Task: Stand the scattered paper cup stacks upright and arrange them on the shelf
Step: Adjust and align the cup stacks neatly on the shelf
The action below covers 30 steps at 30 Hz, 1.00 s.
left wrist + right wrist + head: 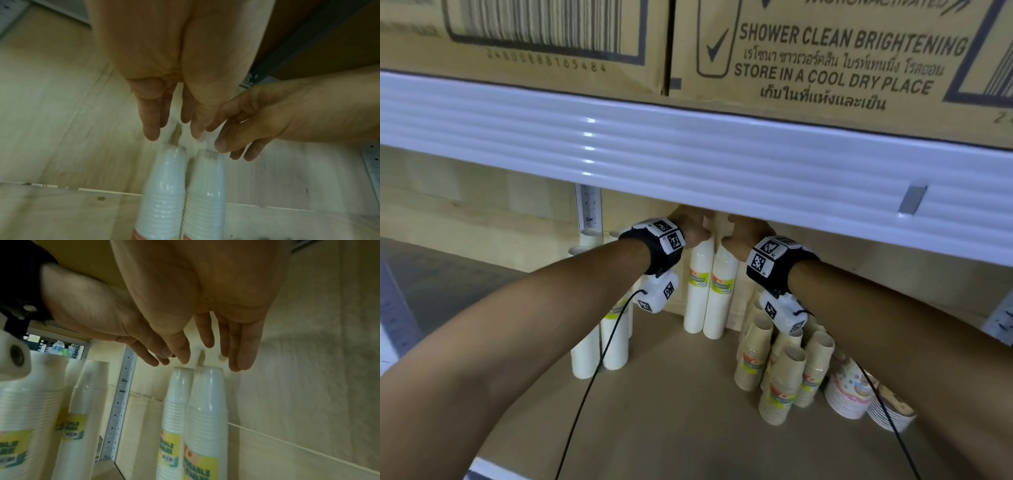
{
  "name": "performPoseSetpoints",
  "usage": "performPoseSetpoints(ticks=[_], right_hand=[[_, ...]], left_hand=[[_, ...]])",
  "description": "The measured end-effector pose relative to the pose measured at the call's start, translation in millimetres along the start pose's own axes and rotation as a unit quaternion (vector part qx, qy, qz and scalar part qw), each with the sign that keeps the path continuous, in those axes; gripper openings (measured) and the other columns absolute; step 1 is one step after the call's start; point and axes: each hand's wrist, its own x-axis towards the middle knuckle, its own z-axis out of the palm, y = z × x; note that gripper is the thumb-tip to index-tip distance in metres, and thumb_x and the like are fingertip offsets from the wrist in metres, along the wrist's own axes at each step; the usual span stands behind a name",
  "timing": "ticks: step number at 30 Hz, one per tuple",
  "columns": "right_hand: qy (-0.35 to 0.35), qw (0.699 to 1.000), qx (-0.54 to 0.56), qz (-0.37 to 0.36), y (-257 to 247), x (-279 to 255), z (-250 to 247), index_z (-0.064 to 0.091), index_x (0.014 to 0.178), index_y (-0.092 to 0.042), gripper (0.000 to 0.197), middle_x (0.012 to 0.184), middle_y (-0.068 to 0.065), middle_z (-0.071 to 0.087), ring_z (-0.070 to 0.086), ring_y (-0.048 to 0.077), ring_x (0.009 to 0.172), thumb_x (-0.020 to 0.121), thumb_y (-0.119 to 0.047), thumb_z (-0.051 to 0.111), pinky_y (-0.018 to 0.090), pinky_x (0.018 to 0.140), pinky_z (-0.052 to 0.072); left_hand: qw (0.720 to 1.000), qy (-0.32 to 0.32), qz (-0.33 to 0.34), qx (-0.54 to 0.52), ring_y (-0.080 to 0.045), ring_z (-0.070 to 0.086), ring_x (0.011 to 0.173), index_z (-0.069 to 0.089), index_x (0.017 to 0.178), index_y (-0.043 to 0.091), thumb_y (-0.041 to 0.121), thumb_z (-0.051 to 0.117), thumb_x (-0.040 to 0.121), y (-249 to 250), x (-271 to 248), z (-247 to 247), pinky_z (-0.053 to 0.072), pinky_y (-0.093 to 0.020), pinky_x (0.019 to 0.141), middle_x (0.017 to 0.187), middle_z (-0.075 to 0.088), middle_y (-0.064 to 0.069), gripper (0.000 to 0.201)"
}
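Observation:
Two tall white paper cup stacks stand upright side by side against the back wall, the left one (697,291) (164,186) (176,402) touching the right one (722,294) (205,186) (207,402). Both are wrapped in clear plastic with yellow labels. My left hand (693,231) (174,134) hovers over their tops with fingers straight and spread, holding nothing. My right hand (744,229) (211,363) is beside it, fingers relaxed, its thumb at the top rim of the right stack. The upper shelf's edge hides the fingertips in the head view.
More white stacks (599,339) stand upright at the left by a perforated upright post (588,209). Brown cup stacks (784,370) and patterned bowls (849,390) crowd the right. The white upper shelf edge (688,150) with cardboard boxes (825,61) hangs low overhead.

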Motion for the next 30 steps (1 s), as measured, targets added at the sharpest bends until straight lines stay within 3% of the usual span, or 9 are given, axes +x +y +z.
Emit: performPoseSetpoints(ticks=[4, 8, 12, 15, 18, 22, 25, 27, 30], right_hand=[[0.012, 0.999, 0.043, 0.011, -14.1, 4.3, 3.7, 0.044, 0.138, -0.001, 0.036, 0.144, 0.013, 0.046, 0.047, 0.025, 0.129, 0.105, -0.012, 0.038, 0.02, 0.09, 0.036], [0.031, 0.999, 0.036, -0.024, -44.5, 3.1, 5.7, 0.044, 0.139, -0.007, 0.041, 0.143, 0.011, 0.047, 0.048, 0.027, 0.128, 0.101, -0.022, 0.046, 0.029, 0.099, 0.039], [0.022, 0.994, 0.022, -0.104, -76.1, 0.0, 10.4, 0.048, 0.138, -0.012, 0.044, 0.145, 0.007, 0.046, 0.047, 0.025, 0.129, 0.097, -0.025, 0.052, 0.027, 0.097, 0.039], [0.005, 0.99, 0.043, -0.133, -96.2, 1.5, 22.2, 0.055, 0.128, -0.016, 0.041, 0.134, 0.006, 0.054, 0.055, 0.025, 0.117, 0.092, -0.033, 0.058, 0.025, 0.091, 0.043], [-0.015, 0.987, 0.067, -0.148, -115.7, -0.8, 33.4, 0.06, 0.118, -0.018, 0.04, 0.119, 0.006, 0.063, 0.061, 0.026, 0.105, 0.087, -0.042, 0.062, 0.034, 0.091, 0.051], [-0.032, 0.983, 0.078, -0.162, -133.9, -3.6, 45.5, 0.064, 0.118, -0.014, 0.044, 0.115, 0.005, 0.063, 0.061, 0.025, 0.105, 0.085, -0.043, 0.066, 0.035, 0.091, 0.051], [-0.042, 0.983, 0.073, -0.164, -140.8, -2.0, 57.4, 0.059, 0.129, -0.015, 0.049, 0.131, 0.006, 0.058, 0.058, 0.024, 0.114, 0.086, -0.038, 0.065, 0.029, 0.092, 0.048], [-0.052, 0.983, 0.075, -0.16, -143.9, -1.6, 63.8, 0.058, 0.13, -0.014, 0.049, 0.132, 0.008, 0.057, 0.058, 0.025, 0.116, 0.086, -0.035, 0.066, 0.029, 0.093, 0.048], [-0.048, 0.984, 0.073, -0.153, -146.1, -0.2, 70.4, 0.061, 0.126, -0.013, 0.042, 0.129, 0.009, 0.059, 0.059, 0.027, 0.114, 0.087, -0.028, 0.065, 0.032, 0.094, 0.05]], left_hand=[[0.999, 0.024, 0.01, 0.045, -0.024, 0.051, 0.117, 0.055, 0.127, 0.016, 0.028, 0.055, 0.097, -6.1, -16.7, -31.5, 0.032, -0.024, 0.085, 0.134, 0.054, -0.005, 0.033], [0.996, 0.052, -0.007, 0.073, -0.024, 0.053, 0.114, 0.056, 0.109, 0.02, 0.024, 0.054, 0.097, -21.1, -39.8, -65.8, 0.033, -0.026, 0.083, 0.127, 0.057, -0.005, 0.012], [0.995, 0.049, -0.051, 0.069, -0.024, 0.054, 0.116, 0.057, 0.128, 0.016, 0.027, 0.057, 0.097, -41.8, -66.6, -94.5, 0.034, -0.023, 0.083, 0.132, 0.056, -0.004, 0.033], [0.995, 0.045, -0.07, 0.052, -0.02, 0.056, 0.092, 0.062, 0.122, 0.015, 0.026, 0.062, 0.094, -57.1, -87.9, -111.7, 0.041, -0.021, 0.071, 0.109, 0.058, -0.002, 0.03], [0.993, 0.035, -0.078, 0.087, -0.022, 0.057, 0.105, 0.068, 0.118, 0.009, 0.026, 0.064, 0.093, -73.5, -107.0, -120.2, 0.041, -0.021, 0.073, 0.11, 0.057, -0.002, 0.03], [0.989, -0.015, -0.103, 0.11, -0.014, 0.056, 0.077, 0.069, 0.113, -0.004, 0.027, 0.058, 0.096, -92.5, -127.2, -118.2, 0.039, -0.006, 0.045, 0.119, 0.065, -0.017, 0.037], [0.987, -0.024, -0.122, 0.101, -0.019, 0.057, 0.09, 0.067, 0.11, 0.009, 0.029, 0.061, 0.093, -103.9, -138.1, -110.6, 0.047, -0.021, 0.065, 0.116, 0.055, -0.005, 0.027], [0.989, -0.016, -0.128, 0.074, -0.02, 0.056, 0.102, 0.063, 0.123, 0.018, 0.034, 0.064, 0.091, -109.4, -144.1, -103.3, 0.047, -0.026, 0.076, 0.118, 0.044, 0.004, 0.036], [0.99, -0.013, -0.124, 0.062, -0.019, 0.054, 0.101, 0.062, 0.126, 0.019, 0.033, 0.067, 0.089, -115.1, -147.5, -93.8, 0.044, -0.027, 0.076, 0.128, 0.05, 0.0, 0.04]])
